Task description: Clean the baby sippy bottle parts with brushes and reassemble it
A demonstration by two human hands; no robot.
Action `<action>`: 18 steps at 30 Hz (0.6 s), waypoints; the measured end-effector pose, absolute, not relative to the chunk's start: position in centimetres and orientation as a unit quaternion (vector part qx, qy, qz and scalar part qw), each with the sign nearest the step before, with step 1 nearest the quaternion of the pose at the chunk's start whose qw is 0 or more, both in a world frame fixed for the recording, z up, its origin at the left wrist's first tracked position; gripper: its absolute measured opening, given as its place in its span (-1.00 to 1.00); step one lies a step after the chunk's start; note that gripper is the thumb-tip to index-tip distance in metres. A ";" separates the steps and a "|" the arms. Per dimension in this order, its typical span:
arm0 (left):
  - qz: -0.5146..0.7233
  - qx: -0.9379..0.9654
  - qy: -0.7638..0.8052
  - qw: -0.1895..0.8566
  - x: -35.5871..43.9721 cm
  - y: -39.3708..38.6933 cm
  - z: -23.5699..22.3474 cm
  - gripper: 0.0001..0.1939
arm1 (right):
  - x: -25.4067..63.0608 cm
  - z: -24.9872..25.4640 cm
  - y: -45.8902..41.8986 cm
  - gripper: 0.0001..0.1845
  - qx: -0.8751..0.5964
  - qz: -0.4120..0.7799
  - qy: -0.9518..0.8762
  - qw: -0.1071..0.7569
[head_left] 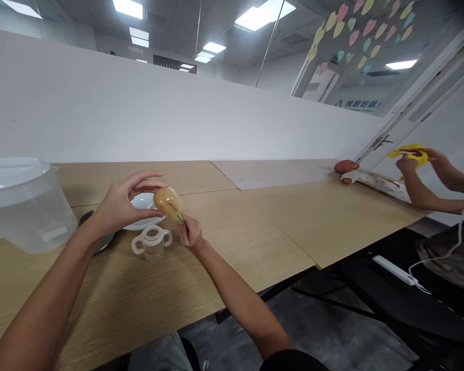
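My left hand holds a small amber, rounded bottle by its far end, thumb and fingers curled round it, above the table. My right hand is closed on a thin green handle that runs into the bottle's open end. Just below the bottle stands a clear two-handled collar on the wooden table. A white saucer lies behind it, partly hidden by my left hand.
A large clear plastic tub stands at the left, with a dark round plate at its foot. At the far right another person's hands hold a yellow object beside a patterned roll and a reddish ball. A white power strip lies on the floor.
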State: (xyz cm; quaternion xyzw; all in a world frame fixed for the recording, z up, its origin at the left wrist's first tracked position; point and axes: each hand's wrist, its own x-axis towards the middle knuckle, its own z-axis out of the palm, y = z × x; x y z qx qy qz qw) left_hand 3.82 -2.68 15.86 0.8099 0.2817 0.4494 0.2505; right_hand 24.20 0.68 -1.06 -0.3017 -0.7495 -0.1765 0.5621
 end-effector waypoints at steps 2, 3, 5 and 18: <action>0.430 0.829 0.280 0.222 4.0 -3.2 16.1 -0.29 | 24.3 -0.9 0.8 -0.66 -0.291 -0.181 -0.753 0.561; 0.416 0.840 0.285 0.201 4.2 -3.5 16.2 -0.34 | 24.3 -0.8 0.9 -0.67 -0.283 -0.186 -0.752 0.566; 0.387 0.859 0.296 0.157 4.5 -4.2 16.6 -0.41 | 24.4 -0.6 1.0 -0.70 -0.271 -0.195 -0.742 0.581; 0.264 0.922 0.270 0.088 5.9 -3.9 16.3 -0.62 | 24.5 -2.2 3.4 -0.83 -0.361 -0.233 -0.809 0.401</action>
